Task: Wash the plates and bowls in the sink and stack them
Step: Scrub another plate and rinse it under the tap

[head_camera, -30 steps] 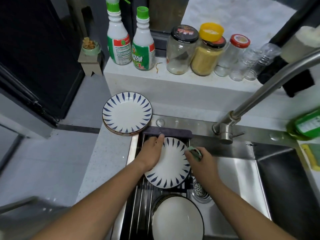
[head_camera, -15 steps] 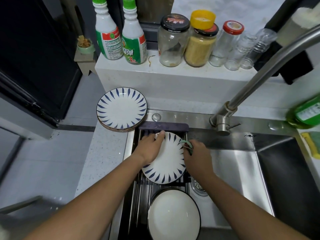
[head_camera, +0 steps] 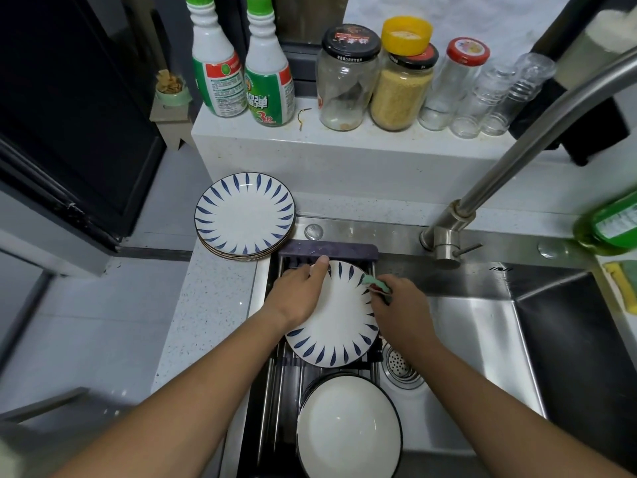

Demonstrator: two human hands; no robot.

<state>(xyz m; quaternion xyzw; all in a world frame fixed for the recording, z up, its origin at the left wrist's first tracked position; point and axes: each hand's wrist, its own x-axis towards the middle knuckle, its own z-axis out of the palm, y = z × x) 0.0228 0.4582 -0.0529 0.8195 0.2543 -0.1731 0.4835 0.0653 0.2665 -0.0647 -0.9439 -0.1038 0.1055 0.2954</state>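
The blue-patterned plate [head_camera: 336, 313] lies face up on the roll-up rack [head_camera: 327, 252] over the sink [head_camera: 482, 322], between both hands. The left hand [head_camera: 296, 294] grips its left rim, thumb on the far edge. The right hand [head_camera: 401, 310] is closed on a green sponge [head_camera: 377, 286] at its right rim. Being round, the plate has no long axis.

Illumination is moderate and even, falling from above; shadows are soft and short. Specular glare appears on the steel sink [head_camera: 482, 326] wall at 3 o'clock and along the faucet [head_camera: 537, 139] spout at 2 o'clock; the door [head_camera: 69, 115] at 10 o'clock stays dark. Wide-angle distortion bends straight lines towards the edges; the green bottle [head_camera: 610, 225] at 3 o'clock is smeared; the centre is sharp.
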